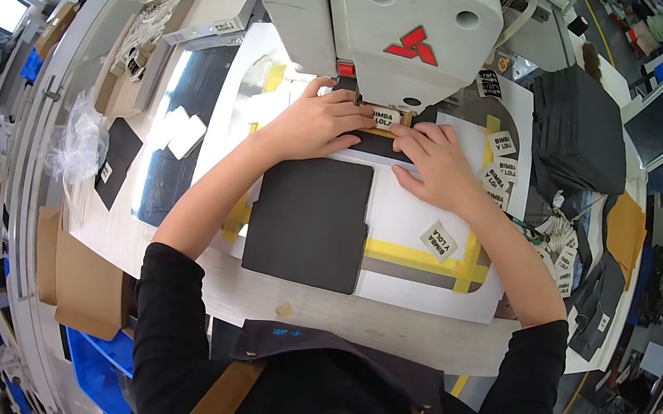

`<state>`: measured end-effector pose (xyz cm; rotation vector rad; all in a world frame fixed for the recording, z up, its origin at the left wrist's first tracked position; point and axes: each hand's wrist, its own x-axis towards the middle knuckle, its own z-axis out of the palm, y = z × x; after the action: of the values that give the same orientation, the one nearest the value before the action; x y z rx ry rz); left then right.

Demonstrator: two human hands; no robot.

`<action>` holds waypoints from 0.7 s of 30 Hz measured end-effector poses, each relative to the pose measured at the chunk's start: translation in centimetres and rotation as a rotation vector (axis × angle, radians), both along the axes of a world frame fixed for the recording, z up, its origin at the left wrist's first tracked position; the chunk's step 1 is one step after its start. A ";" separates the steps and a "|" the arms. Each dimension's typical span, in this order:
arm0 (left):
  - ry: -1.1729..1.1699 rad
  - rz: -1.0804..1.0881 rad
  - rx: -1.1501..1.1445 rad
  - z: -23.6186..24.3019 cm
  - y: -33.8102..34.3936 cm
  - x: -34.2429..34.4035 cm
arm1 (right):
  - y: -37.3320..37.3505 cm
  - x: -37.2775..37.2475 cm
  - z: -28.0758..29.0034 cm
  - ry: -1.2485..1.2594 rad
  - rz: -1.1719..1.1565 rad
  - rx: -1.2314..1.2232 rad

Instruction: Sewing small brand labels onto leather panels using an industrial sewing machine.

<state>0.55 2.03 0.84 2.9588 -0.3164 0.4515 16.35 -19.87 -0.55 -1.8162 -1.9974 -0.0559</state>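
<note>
A white fabric label (385,118) with dark print lies under the head of a white sewing machine (414,28), on a dark strip of fabric (372,145). My left hand (321,124) lies flat at the label's left side, fingers stretched toward it. From the right, my right hand (437,165) reaches in with its fingertips at the label's right edge and its thumb apart. Neither hand wraps round anything. Nearer me, a black rectangular panel (309,221) rests on the white work sheet (422,297). The needle point is hard to make out.
Several loose labels (500,169) lie right of my right hand, and a single label (439,240) sits below it. A stack of black panels (577,130) stands at the right. At the left are an open cardboard box (130,72), clear plastic (80,139) and white pieces (184,134).
</note>
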 end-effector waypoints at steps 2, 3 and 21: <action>-0.011 -0.036 0.007 -0.1 0.1 0.6 | 0.0 0.0 0.1 0.004 -0.006 0.000; -0.010 -0.040 0.004 -0.1 0.1 0.9 | 0.0 0.0 0.2 0.012 -0.007 -0.002; -0.036 -0.007 -0.093 -1.0 -0.7 1.1 | 0.3 -0.5 0.2 -0.022 -0.069 0.051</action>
<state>1.64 1.28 -0.16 2.8609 -0.3015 0.5045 15.84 -19.57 -0.32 -1.8601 -1.9299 -0.1474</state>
